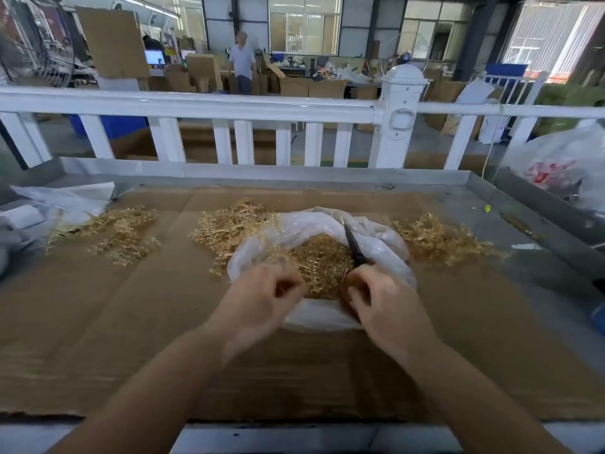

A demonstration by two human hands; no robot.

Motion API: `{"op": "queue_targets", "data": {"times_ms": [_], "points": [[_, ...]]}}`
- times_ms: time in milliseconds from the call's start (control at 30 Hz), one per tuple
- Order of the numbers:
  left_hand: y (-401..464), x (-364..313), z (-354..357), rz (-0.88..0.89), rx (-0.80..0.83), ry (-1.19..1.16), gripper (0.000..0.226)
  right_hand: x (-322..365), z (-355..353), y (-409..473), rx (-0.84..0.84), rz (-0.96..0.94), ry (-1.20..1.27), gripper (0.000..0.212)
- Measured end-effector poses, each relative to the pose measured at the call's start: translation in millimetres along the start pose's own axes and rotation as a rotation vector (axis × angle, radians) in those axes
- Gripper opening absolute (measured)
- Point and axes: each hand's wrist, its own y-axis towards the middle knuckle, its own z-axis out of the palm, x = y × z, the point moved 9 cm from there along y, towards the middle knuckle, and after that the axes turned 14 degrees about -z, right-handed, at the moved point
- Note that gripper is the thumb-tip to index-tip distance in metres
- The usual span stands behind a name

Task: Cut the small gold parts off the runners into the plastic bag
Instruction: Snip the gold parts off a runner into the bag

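Brown cardboard (131,322) covers the metal worktable (491,204) before me, with a white fence (196,106) behind it and a workshop full of boxes beyond. Both my forearms reach forward over the cardboard to the plastic bag (376,244) at the middle. My left hand (258,299) hangs at the bag's near left edge, its fingers curled in toward the thumb; it is blurred, and I cannot tell whether they pinch anything. My right hand (383,303) grips the brown handles of the scissors (355,250), whose dark blades lie together and point away from me over the bag's mouth. The bag stands open and holds a heap of small gold parts (320,253). Gold runners (229,224) lie piled just left of the bag, more runners (438,237) to its right, and another heap (121,231) well off to the left.
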Motion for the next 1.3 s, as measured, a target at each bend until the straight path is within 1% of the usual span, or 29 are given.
{"op": "queue_targets", "data": {"times_ms": [67, 100, 133, 200, 367, 467, 567, 667, 733, 800, 900, 1033, 1100, 1167, 1300], "points": [[24, 5, -18, -0.069, -0.245, 0.045, 0.009, -24, 1, 9, 0.022, 0.164, -0.143, 0.028], [36, 8, -21, -0.083, -0.325, 0.101, 0.012, -35, 3, 12, 0.044, 0.228, -0.207, 0.032], [44, 7, -21, -0.109, -0.36, 0.161, 0.016, -40, 7, 13, 0.103, 0.291, -0.24, 0.033], [59, 13, -13, -0.153, -0.366, 0.255, 0.023, -46, 16, 15, 0.182, 0.358, -0.282, 0.033], [81, 29, 0, -0.245, -0.303, 0.355, 0.034, -56, 21, 24, 0.258, 0.421, -0.302, 0.035], [84, 33, 5, -0.27, -0.241, 0.423, 0.042, -56, 22, 29, 0.289, 0.395, -0.307, 0.036], [85, 33, 4, -0.258, -0.234, 0.416, 0.046, -55, 20, 34, 0.249, 0.341, -0.311, 0.037], [81, 30, -2, -0.226, -0.271, 0.316, 0.044, -53, 16, 33, 0.149, 0.328, -0.298, 0.043], [79, 28, -5, -0.202, -0.3, 0.176, 0.042, -54, 12, 32, 0.045, 0.32, -0.191, 0.046], [77, 24, -10, -0.169, -0.333, -0.017, 0.037, -56, 11, 33, -0.024, 0.329, 0.012, 0.049], [73, 14, -14, -0.105, -0.352, -0.276, 0.035, -52, 12, 37, -0.121, 0.337, 0.374, 0.039], [71, 1, -14, -0.028, -0.31, -0.491, 0.046, -44, 10, 41, -0.223, 0.362, 0.65, 0.028], [72, -3, -14, -0.006, -0.293, -0.524, 0.048, -41, 11, 44, -0.243, 0.389, 0.776, 0.024], [72, -5, -12, 0.006, -0.287, -0.506, 0.05, -42, 13, 44, -0.254, 0.424, 0.878, 0.029], [74, -2, -7, -0.011, -0.25, -0.444, 0.061, -43, 12, 46, -0.291, 0.437, 0.935, 0.038]]}}
